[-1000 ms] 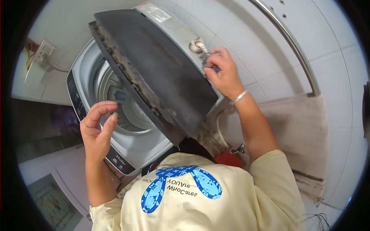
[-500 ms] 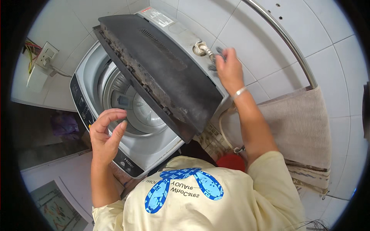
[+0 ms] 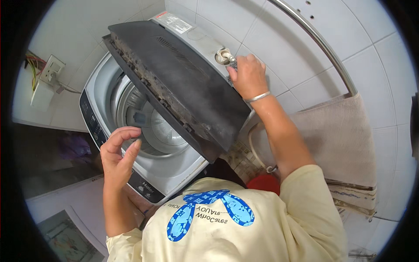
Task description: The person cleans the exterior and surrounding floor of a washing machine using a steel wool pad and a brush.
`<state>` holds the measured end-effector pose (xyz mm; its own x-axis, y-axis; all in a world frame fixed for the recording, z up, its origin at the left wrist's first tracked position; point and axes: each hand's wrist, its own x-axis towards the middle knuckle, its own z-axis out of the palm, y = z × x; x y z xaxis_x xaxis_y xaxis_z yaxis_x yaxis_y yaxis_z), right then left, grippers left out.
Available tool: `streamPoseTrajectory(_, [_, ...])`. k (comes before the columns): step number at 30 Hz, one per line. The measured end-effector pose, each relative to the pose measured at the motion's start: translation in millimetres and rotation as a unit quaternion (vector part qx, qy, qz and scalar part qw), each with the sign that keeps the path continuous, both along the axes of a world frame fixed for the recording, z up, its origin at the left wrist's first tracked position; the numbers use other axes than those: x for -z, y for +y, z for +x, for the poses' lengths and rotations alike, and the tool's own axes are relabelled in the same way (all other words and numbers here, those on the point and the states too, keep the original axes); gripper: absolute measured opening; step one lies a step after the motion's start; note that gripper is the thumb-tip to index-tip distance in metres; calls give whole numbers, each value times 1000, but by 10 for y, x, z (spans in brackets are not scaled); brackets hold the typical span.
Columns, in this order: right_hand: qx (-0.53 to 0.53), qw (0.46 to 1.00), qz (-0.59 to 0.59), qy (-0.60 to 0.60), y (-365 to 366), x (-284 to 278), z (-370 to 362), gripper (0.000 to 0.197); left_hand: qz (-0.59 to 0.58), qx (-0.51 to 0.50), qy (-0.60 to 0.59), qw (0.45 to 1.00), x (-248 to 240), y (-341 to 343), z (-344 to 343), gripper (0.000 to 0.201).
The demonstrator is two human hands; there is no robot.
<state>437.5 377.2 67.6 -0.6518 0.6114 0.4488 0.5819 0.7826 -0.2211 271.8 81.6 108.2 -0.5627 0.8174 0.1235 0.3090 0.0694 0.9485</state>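
A top-loading washing machine (image 3: 181,168) stands in front of me with its tub open. Its raised dark lid (image 3: 183,70) has grey grime along the hinge-side edge. At the back panel, my right hand (image 3: 249,76) is closed around a crumpled grey rag (image 3: 232,65), pressed by the white hose connector (image 3: 225,56). The hose under the fingers is mostly hidden. Over the tub's front rim hovers my left hand (image 3: 120,153), thumb and curled fingers apart, nothing between them. Inside the steel drum (image 3: 159,124) a grey-blue filter piece (image 3: 139,118) shows.
A metal rail (image 3: 312,32) runs along the tiled wall at right, with a beige towel (image 3: 336,135) hanging from it. A wall socket (image 3: 52,69) with a plugged-in cord is at left. A red basin (image 3: 264,183) sits low beside the machine.
My right hand has moved left and slightly down, closing round the grey rag against the hose connector. The left hand stays nearly in place.
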Motion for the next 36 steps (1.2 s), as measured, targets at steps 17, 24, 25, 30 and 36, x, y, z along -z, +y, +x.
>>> streamPoseTrajectory(17, [21, 998, -55, 35, -141, 186, 350, 29, -8, 5, -2, 1000, -11, -157, -51, 19])
streamPoseTrajectory(24, [148, 948, -167, 225, -515, 1000, 1287, 41, -61, 13, -16, 998, 184, -236, -55, 19])
streamPoseTrajectory(25, [140, 955, -156, 210, -474, 992, 1297, 40, -63, 22, -13, 998, 159, -187, -40, 19])
streamPoseTrajectory(30, [62, 995, -66, 41, -274, 246, 887, 41, -42, 76, 20, 996, -95, 110, 144, 20])
streamPoseTrajectory(36, [132, 976, -75, 156, -488, 1005, 1262, 43, 2, 113, 76, 991, -431, 291, 593, 20])
